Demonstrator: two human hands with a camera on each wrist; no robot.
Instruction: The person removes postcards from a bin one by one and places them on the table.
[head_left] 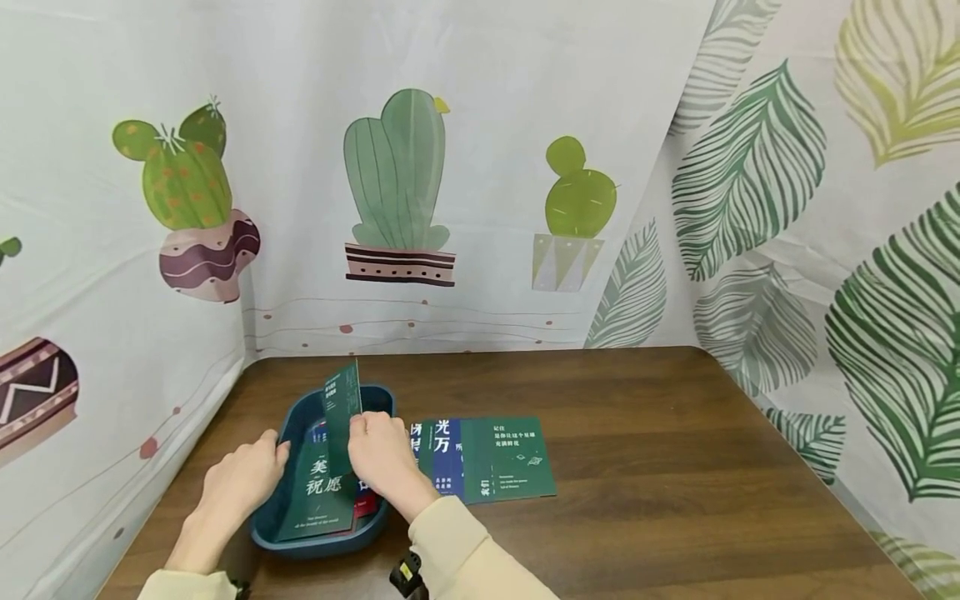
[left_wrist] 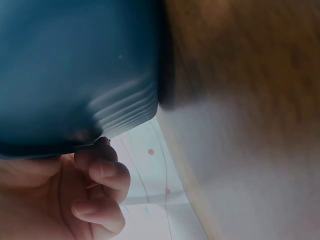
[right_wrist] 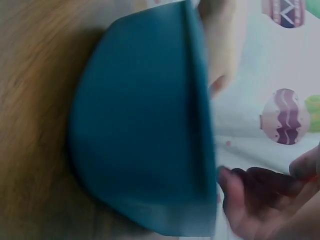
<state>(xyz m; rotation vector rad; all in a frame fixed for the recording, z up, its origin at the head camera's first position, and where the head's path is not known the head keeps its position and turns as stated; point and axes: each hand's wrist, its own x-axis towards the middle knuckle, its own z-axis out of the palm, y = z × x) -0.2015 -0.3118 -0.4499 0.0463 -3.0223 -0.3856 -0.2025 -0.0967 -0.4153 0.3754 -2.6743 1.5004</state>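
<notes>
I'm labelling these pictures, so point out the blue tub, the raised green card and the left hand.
Blue tub (head_left: 322, 547): head view, outer front wall.
Raised green card (head_left: 341, 421): head view, middle of its face.
Left hand (head_left: 242, 477): head view, back of it.

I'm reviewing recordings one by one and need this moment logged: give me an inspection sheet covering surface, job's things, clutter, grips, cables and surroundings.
Surface: brown wood-grain table.
Job's things: blue tray with printed cards inside; an overlapping row of cards lies to its right.
Clutter: nothing seen.
Left grip: person's bare hand, holding the tray's left rim.
Right grip: bare hand, pinching a green card upright over the tray.
Cables: nothing seen.
Surroundings: pale hangings printed with cacti and leaves.
</notes>
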